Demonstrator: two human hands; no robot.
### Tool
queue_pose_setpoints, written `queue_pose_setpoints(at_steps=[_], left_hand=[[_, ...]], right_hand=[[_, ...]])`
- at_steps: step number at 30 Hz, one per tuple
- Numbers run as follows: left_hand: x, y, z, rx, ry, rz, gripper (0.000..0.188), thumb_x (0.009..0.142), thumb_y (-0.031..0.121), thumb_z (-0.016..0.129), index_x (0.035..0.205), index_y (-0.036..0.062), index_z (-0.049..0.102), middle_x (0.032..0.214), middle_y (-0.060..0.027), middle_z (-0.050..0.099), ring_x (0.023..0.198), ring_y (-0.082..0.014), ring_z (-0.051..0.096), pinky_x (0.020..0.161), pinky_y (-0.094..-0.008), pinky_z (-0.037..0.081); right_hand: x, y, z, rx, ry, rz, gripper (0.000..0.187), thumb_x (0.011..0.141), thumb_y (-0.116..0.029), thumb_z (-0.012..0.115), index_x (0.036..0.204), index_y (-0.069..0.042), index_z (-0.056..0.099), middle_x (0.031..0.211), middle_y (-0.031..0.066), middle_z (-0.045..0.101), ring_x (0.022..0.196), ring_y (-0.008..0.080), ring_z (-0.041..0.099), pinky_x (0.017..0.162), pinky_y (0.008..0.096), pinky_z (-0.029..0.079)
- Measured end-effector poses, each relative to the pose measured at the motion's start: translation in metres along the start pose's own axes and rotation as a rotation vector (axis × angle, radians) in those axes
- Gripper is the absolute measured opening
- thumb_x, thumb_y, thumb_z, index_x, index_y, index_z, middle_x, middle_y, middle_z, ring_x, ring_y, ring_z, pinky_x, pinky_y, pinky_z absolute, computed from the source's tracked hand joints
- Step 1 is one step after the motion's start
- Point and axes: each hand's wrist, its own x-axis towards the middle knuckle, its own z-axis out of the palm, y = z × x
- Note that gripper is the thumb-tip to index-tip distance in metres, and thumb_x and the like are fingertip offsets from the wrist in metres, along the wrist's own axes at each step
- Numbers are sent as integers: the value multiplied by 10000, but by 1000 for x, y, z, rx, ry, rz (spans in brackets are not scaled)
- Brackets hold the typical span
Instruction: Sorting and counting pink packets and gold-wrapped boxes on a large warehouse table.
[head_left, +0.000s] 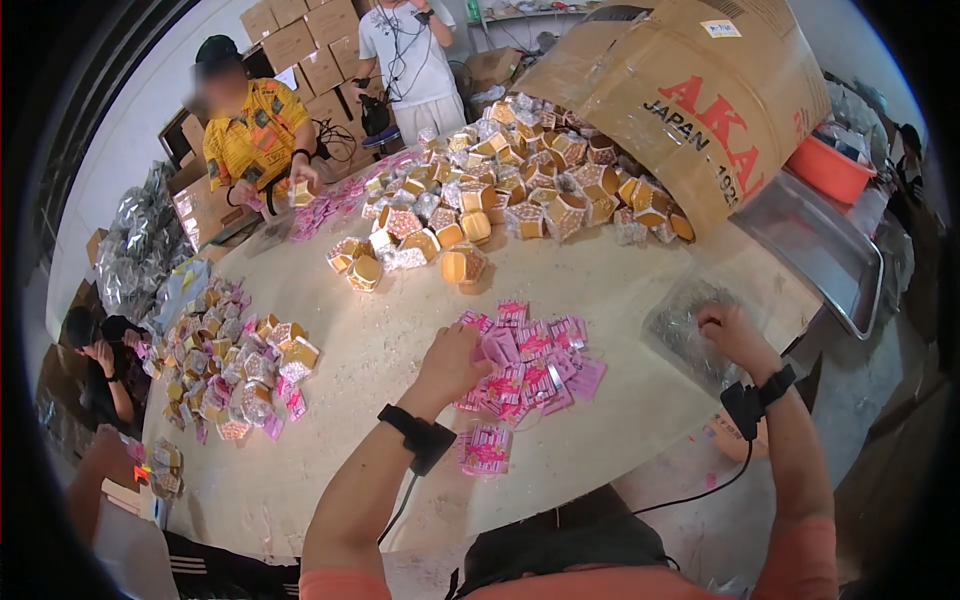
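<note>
Fingers [470, 352] of the left hand [455, 362] are bent and spread a little over the left side of a heap of pink packets [535, 345]. They touch the heap, but I cannot tell if they have hold of a packet. The right hand [738, 338] is curled up, with its fingertips over a pile of clear plastic bags [690, 325]. I cannot tell if it is pinching one. Each wrist wears a black band [418, 440] with a box on it.

The pink packets lie flat and messy on the pale table [620, 270], right in front of the person and between the two hands. A few more sit just beside the heap, closer to the person.

Off to the left is a mixed pile [225, 365] of small gold and white boxes and pink packets. Farther back is a much bigger heap of gold and white boxes [475, 195], next to a huge brown carton [640, 75] tipped on its side. A silver tray [825, 250] and a red tub [825, 170] are on the right. Across the table, a worker in a yellow shirt [255, 130] holds one gold box [302, 192].
</note>
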Motion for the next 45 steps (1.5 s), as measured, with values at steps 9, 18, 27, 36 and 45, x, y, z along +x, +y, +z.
queue_pose_setpoints(at_steps=[9,18,27,36,45], left_hand=[[-7,-3,-22,-374,94,-111,254,745,206,748,839,21,601,649,-65,550,595,-145,514,564,-293,431],[-12,3,-73,-673,5,-110,199,799,136,698,940,26,614,605,30,480,548,-61,442,492,-241,361],[-20,-6,-87,-858,-261,-205,292,776,31,625,1060,12,558,687,24,528,580,-52,495,507,-208,406],[-36,-2,-84,-836,-204,-329,240,791,6,563,1025,5,616,757,14,577,626,-51,518,518,-201,415],[-45,7,-82,-1096,-108,-267,143,831,45,563,951,19,634,810,12,601,647,-54,535,578,-198,425]], right_hand=[[-1,-9,-15,-6,52,-10,175,731,-44,591,891,10,637,795,193,626,755,327,604,693,382,472],[1,-13,-15,-211,-28,-60,257,695,-32,631,952,-14,635,856,180,626,813,334,597,740,391,471],[-2,-15,-15,-241,-115,-45,263,702,-37,637,964,-39,620,886,170,640,858,351,607,762,414,478],[-5,-22,-16,-130,10,-22,120,692,-37,602,810,-20,623,750,183,616,749,353,601,690,419,473],[-5,-27,-19,56,20,64,61,722,-48,563,744,3,591,706,172,594,688,321,583,646,388,460]])
